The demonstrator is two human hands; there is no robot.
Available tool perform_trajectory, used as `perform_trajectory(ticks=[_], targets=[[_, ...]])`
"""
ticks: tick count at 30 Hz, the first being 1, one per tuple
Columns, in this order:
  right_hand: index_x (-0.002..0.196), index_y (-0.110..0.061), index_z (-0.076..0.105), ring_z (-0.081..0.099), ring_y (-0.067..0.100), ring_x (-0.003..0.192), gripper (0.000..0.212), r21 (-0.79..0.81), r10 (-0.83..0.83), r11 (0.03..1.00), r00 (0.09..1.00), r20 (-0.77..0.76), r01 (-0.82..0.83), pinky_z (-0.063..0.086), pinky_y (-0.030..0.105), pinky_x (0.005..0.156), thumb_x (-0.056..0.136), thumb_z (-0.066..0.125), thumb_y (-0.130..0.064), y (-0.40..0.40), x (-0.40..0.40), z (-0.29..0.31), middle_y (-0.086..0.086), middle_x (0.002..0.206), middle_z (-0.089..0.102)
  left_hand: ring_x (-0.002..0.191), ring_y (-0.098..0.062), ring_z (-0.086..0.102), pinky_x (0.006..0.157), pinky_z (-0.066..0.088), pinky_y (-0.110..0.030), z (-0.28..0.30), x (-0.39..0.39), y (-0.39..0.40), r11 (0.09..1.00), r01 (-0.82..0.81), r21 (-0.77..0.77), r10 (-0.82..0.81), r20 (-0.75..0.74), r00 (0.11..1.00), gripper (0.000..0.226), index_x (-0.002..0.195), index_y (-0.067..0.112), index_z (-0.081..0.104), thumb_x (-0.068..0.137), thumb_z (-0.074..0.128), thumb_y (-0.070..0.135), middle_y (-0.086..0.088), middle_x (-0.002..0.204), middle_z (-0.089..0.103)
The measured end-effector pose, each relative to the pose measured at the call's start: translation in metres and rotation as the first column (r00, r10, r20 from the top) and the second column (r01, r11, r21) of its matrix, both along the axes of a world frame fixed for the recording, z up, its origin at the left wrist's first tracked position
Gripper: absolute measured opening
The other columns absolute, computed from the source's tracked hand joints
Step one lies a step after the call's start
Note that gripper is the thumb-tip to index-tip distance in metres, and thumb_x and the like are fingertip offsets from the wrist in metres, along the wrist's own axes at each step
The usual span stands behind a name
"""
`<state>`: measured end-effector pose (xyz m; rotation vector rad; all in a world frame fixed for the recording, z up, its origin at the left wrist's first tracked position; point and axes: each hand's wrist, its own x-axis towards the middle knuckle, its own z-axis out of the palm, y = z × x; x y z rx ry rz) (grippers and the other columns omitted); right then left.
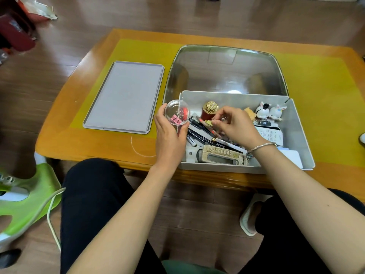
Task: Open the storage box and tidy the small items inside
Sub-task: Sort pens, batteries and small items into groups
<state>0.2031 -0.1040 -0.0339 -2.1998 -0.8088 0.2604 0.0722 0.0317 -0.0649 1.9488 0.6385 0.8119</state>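
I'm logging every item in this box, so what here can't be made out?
Head view only:
- What the right hand pinches: too small, hidden by fingers.
- Items beneath that hand and wrist in the storage box: covered.
- Small pieces in the clear round container beyond the pink clip: too tiny.

The storage box (296,135) is pale grey-white, its raised lid (225,68) smoky and see-through. A clear round case (176,113) shows pink and red clips. The table (83,139) is orange wood under a mustard-yellow mat (316,107) — a light grey tray (124,97) lies there. The bottle (207,113) is deep red, gold-capped — the pens (199,129) black, the rabbit figures (270,111) white.
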Motion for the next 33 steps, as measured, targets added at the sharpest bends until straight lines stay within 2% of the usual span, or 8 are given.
perform_trajectory(ticks=[4,7,10,16,22,26,30,33], targets=[[0.071,-0.020,0.059,0.057,0.007,0.046,0.017,0.049,-0.054,0.997,0.998,-0.009,0.055,0.052,0.027,0.061,0.081,0.071,-0.014,-0.008,0.003,0.008,-0.001,0.091,0.071,0.123,-0.007,0.038,0.084,0.048,-0.011,0.001,0.000,0.000,1.000,-0.007,0.001,0.007,-0.013,1.000,0.074,0.142,0.018,0.020,0.086,0.069,0.018,-0.005,0.142,0.032],[0.068,-0.014,0.058,0.053,0.009,0.050,0.016,0.078,-0.116,0.990,0.991,-0.063,0.121,0.055,0.033,0.069,0.078,0.069,-0.008,-0.011,0.005,0.013,-0.005,0.083,0.069,0.125,-0.010,0.039,0.086,0.048,-0.012,0.002,0.000,0.000,1.000,-0.007,0.005,0.007,-0.021,1.000,0.074,0.142,0.017,0.020,0.086,0.069,0.018,-0.006,0.142,0.032],[0.071,-0.011,0.058,0.055,0.010,0.053,0.014,0.032,-0.120,0.992,0.991,-0.065,0.123,0.050,0.024,0.061,0.077,0.069,-0.004,-0.014,0.007,0.015,0.001,0.062,0.062,0.127,-0.012,0.039,0.090,0.049,-0.016,0.002,0.000,0.000,1.000,-0.003,0.007,0.003,-0.025,1.000,0.074,0.142,0.016,0.021,0.086,0.069,0.017,-0.006,0.142,0.032],[0.101,-0.009,0.064,0.054,0.014,0.065,0.016,-0.152,-0.023,0.988,0.999,-0.022,0.019,0.045,0.027,0.070,0.086,0.063,-0.006,-0.022,0.017,0.013,0.005,0.074,0.061,0.130,-0.016,0.038,0.095,0.052,-0.033,0.006,-0.001,-0.002,1.000,0.004,0.009,-0.004,-0.056,0.998,0.074,0.142,0.015,0.022,0.085,0.070,0.015,-0.007,0.142,0.032],[0.079,-0.009,0.073,0.046,0.003,0.061,0.009,-0.375,-0.035,0.925,0.997,0.065,0.057,0.034,0.020,0.066,0.080,0.073,-0.017,-0.019,0.016,-0.001,-0.008,0.059,0.056,0.131,-0.018,0.034,0.102,0.045,-0.040,0.010,-0.002,-0.004,0.999,-0.004,0.054,0.009,-0.090,0.996,0.074,0.142,0.015,0.027,0.083,0.072,0.017,-0.007,0.141,0.036],[0.073,0.001,0.073,0.062,0.021,0.074,0.017,-0.426,-0.078,0.902,0.997,0.014,0.076,0.044,0.026,0.066,0.080,0.072,-0.014,-0.013,0.011,-0.010,0.015,0.077,0.071,0.129,-0.018,0.034,0.105,0.040,-0.039,0.011,-0.001,-0.004,0.989,-0.001,0.148,0.016,-0.101,0.995,0.072,0.139,0.013,0.034,0.080,0.076,0.019,-0.006,0.140,0.041],[0.078,-0.004,0.073,0.057,0.015,0.065,0.010,-0.290,-0.074,0.953,0.996,0.046,0.084,0.049,0.027,0.069,0.083,0.068,-0.011,-0.014,0.008,-0.005,0.009,0.072,0.069,0.125,-0.019,0.037,0.101,0.026,-0.029,0.009,-0.001,-0.003,0.967,0.001,0.254,0.047,-0.182,0.982,0.068,0.133,0.016,0.043,0.077,0.076,0.036,-0.002,0.133,0.050],[0.084,-0.010,0.074,0.047,0.002,0.056,0.008,-0.172,-0.096,0.980,0.995,0.018,0.098,0.039,0.008,0.056,0.085,0.069,-0.017,-0.022,0.006,0.003,-0.010,0.055,0.056,0.120,-0.020,0.038,0.097,0.030,-0.034,0.009,0.000,-0.003,0.940,0.035,0.340,0.055,-0.253,0.966,0.074,0.137,0.018,0.043,0.078,0.067,0.056,-0.002,0.129,0.054]])
